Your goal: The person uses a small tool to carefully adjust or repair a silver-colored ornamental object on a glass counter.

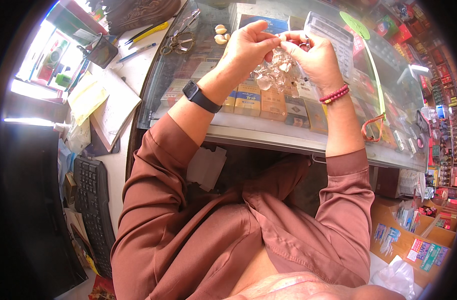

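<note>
- Garlic clove [283, 38]: a small pale piece pinched between the fingertips of both hands, held above the glass counter [268, 131] near its far side. Only a sliver shows between the fingers; its shape and how much skin remains on it cannot be made out.
- Left hand [246, 47]: fingers curled closed, thumb and forefinger tips pressed onto the clove. A black smartwatch [201, 96] sits on this wrist.
- Right hand [313, 57]: fingers bent inward, tips meeting the left hand's at the clove. A red bead bracelet [334, 93] circles the wrist.
- Peel heap [278, 74]: thin, papery, whitish scraps lying on the glass directly below the hands, partly covered by them.
- Whole cloves [221, 34]: a few cream-coloured pieces resting on the counter just left of the left hand.
- Hidden or unclear: the right palm conceals whatever else it may grip; a dark glint near the fingers is possibly a small tool, but this cannot be confirmed.
- Boxes [261, 102] under the glass are blurred by reflections.
- Keyboard [93, 200] at the left lies in shadow, its far end cut off by the picture's dark rim.
</note>
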Demonstrator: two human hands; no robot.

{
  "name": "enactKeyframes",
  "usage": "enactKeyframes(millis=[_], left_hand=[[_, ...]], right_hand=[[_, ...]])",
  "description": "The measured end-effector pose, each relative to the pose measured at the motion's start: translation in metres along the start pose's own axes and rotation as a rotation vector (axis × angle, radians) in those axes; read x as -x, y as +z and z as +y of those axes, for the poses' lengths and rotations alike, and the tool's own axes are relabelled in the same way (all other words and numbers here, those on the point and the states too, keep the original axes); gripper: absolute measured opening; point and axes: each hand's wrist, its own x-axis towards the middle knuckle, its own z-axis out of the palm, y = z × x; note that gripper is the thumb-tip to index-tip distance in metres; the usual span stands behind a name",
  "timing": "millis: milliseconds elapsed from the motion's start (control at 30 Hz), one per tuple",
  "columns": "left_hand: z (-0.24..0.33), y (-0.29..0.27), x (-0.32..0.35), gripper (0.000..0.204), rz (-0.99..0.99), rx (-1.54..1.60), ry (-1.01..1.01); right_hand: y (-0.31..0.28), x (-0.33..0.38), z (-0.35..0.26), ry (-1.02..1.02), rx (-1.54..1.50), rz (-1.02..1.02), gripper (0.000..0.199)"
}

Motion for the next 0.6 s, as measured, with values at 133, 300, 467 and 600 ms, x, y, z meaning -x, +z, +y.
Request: enactKeyframes(millis=[133, 300, 467, 600], left_hand=[[-0.001, 0.002, 0.001, 0.02, 0.034, -0.04, 0.008], [-0.006, -0.002, -0.005, 0.019, 0.057, -0.141, 0.124], [-0.008, 0.001, -0.005, 0.021, 0.109, -0.166, 0.162], [-0.003, 0.001, -0.004, 0.021, 0.088, -0.086, 0.099]], right_hand=[[-0.002, 0.0, 0.001, -0.053, 0.124, 0.042, 0.012], [0.005, 0.003, -0.013, -0.067, 0.292, 0.116, 0.008], [0.009, 0.003, -0.015, -0.267, 0.534, 0.147, 0.006], [0.009, 0.002, -0.009, -0.363, 0.653, 0.147, 0.007]])
